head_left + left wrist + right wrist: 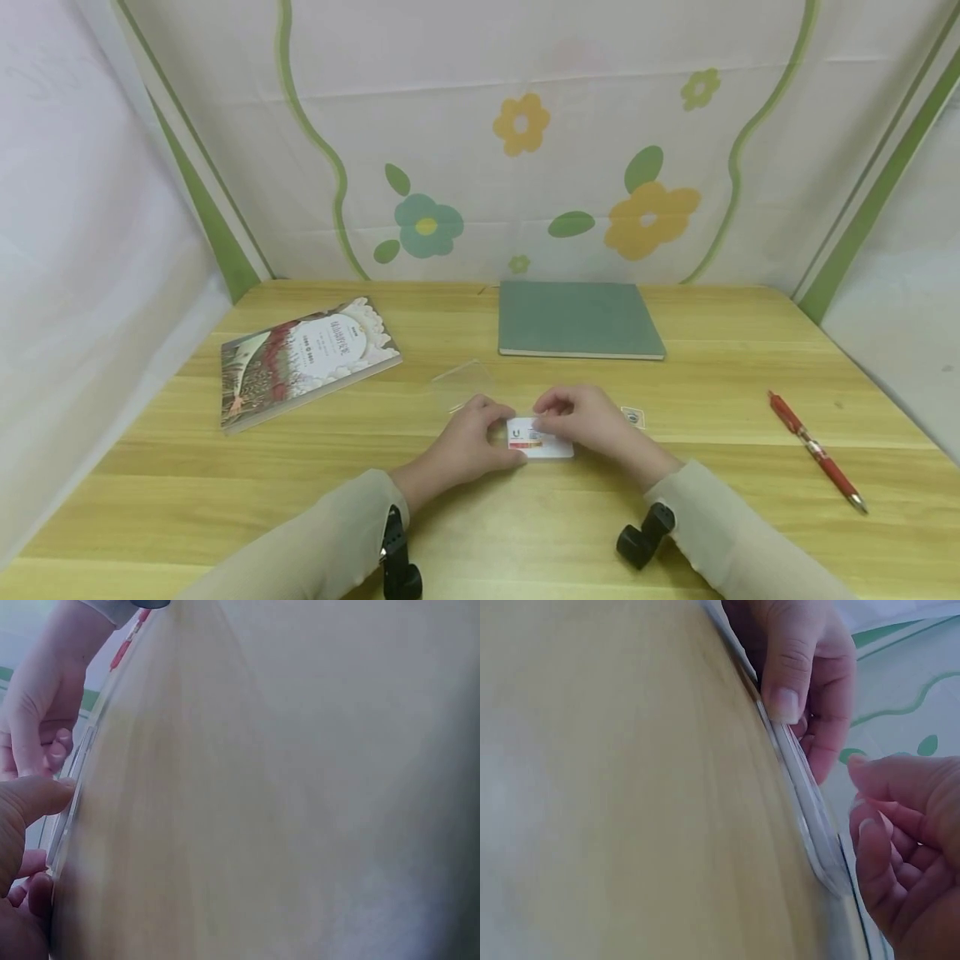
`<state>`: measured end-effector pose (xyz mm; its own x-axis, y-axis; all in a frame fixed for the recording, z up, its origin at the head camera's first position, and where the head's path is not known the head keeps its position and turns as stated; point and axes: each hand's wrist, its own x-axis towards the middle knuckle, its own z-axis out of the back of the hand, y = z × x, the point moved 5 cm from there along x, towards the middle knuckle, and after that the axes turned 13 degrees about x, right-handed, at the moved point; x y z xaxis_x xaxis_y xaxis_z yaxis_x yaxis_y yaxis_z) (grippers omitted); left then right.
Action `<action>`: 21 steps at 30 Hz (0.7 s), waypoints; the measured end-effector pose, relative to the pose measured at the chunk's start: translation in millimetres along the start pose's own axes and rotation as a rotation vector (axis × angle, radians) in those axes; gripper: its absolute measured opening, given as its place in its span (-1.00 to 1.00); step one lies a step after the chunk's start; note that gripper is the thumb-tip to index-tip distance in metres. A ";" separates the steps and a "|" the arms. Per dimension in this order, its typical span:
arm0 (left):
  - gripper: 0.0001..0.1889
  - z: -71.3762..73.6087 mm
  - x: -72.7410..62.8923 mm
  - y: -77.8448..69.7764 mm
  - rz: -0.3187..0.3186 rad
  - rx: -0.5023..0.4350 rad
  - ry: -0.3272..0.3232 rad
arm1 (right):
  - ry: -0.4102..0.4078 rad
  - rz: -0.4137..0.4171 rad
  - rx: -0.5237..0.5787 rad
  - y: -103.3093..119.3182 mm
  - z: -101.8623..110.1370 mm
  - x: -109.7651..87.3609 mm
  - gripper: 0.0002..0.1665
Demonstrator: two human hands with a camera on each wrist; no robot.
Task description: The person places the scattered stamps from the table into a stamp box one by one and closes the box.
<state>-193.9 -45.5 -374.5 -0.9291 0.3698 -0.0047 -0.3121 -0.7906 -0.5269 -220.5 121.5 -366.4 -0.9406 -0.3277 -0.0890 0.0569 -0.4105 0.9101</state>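
Observation:
A flat white card (pixel 555 448), printed with a dark logo and a red-orange stripe, lies at the front middle of the table. My left hand (pixel 468 442) grips its left end, thumb on the near side and index finger on the far side. Seen edge-on in the right wrist view, the card (pixel 810 799) has a clear rim. Over its right part is my right hand (pixel 588 419), overlapping it in the head view. In the right wrist view my right hand's fingers (pixel 889 862) are loosely bent beside the card, with nothing visible between thumb and fingertips.
A clear plastic sheet (pixel 463 382) lies beyond the left hand, and a small stamp-like sticker (pixel 633 417) beside the right. Farther back are an illustrated book (pixel 311 358) and a green notebook (pixel 577 319). A red pen (pixel 817 452) lies at right on the wooden table (pixel 540 533).

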 end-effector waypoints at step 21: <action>-0.39 0.1 -0.6 -0.8 0.014 0.011 -0.001 | -0.129 -0.005 0.074 -10.4 64.7 -27.1 -0.58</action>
<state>-193.2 -45.1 -374.0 -0.9336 0.3582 -0.0106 -0.3013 -0.8007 -0.5177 -217.3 189.7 -347.3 -0.9763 -0.2114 -0.0454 0.0314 -0.3463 0.9376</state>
